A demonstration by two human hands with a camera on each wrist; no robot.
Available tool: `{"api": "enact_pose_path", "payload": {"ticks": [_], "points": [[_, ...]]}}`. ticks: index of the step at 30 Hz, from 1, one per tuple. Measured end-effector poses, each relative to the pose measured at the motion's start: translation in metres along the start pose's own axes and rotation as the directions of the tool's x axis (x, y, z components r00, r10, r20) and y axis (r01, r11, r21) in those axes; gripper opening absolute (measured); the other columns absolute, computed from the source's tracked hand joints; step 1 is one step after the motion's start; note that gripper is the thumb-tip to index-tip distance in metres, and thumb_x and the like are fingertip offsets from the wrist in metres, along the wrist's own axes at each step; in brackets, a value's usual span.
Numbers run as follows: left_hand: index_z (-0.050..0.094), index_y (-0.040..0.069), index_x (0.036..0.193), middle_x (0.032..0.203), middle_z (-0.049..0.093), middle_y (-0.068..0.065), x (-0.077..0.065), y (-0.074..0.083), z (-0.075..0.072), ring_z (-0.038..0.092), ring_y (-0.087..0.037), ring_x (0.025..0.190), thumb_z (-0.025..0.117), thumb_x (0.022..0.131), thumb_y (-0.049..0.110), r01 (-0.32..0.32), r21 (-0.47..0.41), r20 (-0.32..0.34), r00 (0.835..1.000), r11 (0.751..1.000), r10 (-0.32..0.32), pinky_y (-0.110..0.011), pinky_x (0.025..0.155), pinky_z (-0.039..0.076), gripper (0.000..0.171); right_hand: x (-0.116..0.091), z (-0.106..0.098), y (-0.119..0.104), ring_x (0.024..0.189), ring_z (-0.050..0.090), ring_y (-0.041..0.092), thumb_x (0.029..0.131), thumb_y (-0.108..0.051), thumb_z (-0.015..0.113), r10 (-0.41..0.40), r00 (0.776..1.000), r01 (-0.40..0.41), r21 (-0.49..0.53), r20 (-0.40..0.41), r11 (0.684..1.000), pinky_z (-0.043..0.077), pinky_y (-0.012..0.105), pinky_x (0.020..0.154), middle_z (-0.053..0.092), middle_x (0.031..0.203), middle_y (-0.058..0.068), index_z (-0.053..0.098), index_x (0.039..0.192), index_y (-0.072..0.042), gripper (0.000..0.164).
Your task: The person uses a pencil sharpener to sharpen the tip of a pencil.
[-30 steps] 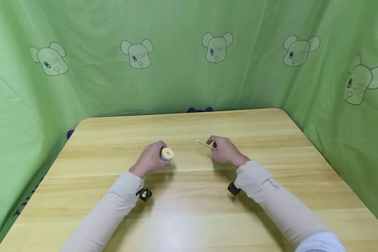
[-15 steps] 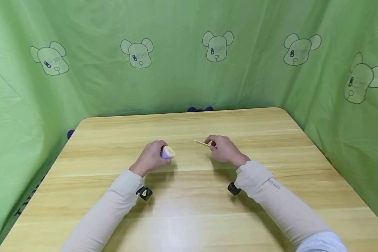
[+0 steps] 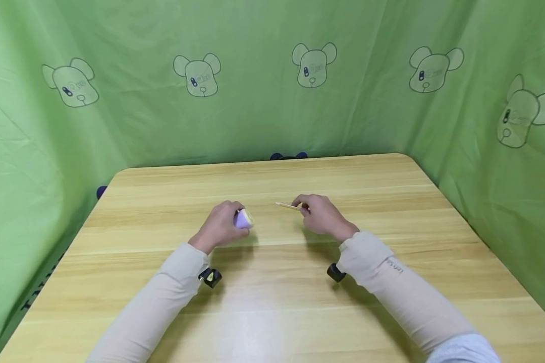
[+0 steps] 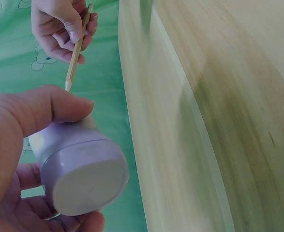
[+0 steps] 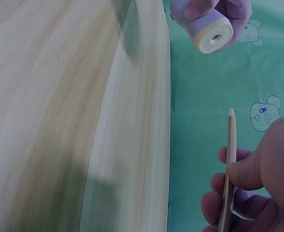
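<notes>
My left hand grips a lilac cylindrical pencil sharpener over the table. Its cream end, with a small round hole, faces the right hand in the right wrist view, where the sharpener appears at the top. In the left wrist view its rounded pale base is toward the camera. Between thumb and fingers, my right hand pinches a wooden pencil with silvery stripes. The pencil's pale tip points left toward the sharpener's hole. A gap separates tip and sharpener.
A light wood-grain table spans beneath both hands. Green curtain with mouse-head prints hangs behind and at both sides. Black wrist cameras are strapped under both cuffed sleeves.
The sharpener has turned, so its holed cream end swings from facing up to facing right, showing more lilac side. The pencil has levelled and its tip has shifted slightly left.
</notes>
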State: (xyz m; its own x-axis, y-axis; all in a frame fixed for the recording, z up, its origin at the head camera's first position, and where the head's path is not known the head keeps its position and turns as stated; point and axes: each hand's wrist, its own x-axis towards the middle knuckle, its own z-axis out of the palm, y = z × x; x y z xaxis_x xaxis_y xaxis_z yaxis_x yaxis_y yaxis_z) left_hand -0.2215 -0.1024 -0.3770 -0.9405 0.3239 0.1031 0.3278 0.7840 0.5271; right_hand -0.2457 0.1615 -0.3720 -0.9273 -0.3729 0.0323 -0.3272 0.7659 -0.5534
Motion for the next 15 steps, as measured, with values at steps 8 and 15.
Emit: {"api": "enact_pose_path", "payload": {"ticks": [8,15], "points": [[0.059,-0.001,0.122,0.102,0.057,-0.013,0.0012,0.0035,-0.0010,0.053,-0.026,0.091,0.082,0.072,0.016,0.007,-0.007,-0.019,1.000,1.000,-0.007,-0.038,0.078,0.050,0.058,-0.0008,-0.0001,-0.0048,0.074,0.053,0.022,0.094,0.004,0.050,-0.050,0.998,0.050,-0.002,-0.022,0.999,0.044,0.034,0.065,0.064,0.095,0.015,0.068,0.113,-0.004,0.027],[0.059,-0.001,0.122,0.102,0.057,-0.013,0.0023,0.0046,-0.0003,0.054,-0.026,0.090,0.083,0.071,0.014,0.011,-0.015,-0.019,1.000,1.000,-0.011,-0.038,0.078,0.051,0.058,-0.0002,0.0006,-0.0082,0.074,0.052,0.022,0.095,0.004,0.049,-0.056,0.998,0.056,0.000,-0.013,0.998,0.043,0.034,0.064,0.065,0.097,0.016,0.068,0.114,-0.004,0.028]]}}
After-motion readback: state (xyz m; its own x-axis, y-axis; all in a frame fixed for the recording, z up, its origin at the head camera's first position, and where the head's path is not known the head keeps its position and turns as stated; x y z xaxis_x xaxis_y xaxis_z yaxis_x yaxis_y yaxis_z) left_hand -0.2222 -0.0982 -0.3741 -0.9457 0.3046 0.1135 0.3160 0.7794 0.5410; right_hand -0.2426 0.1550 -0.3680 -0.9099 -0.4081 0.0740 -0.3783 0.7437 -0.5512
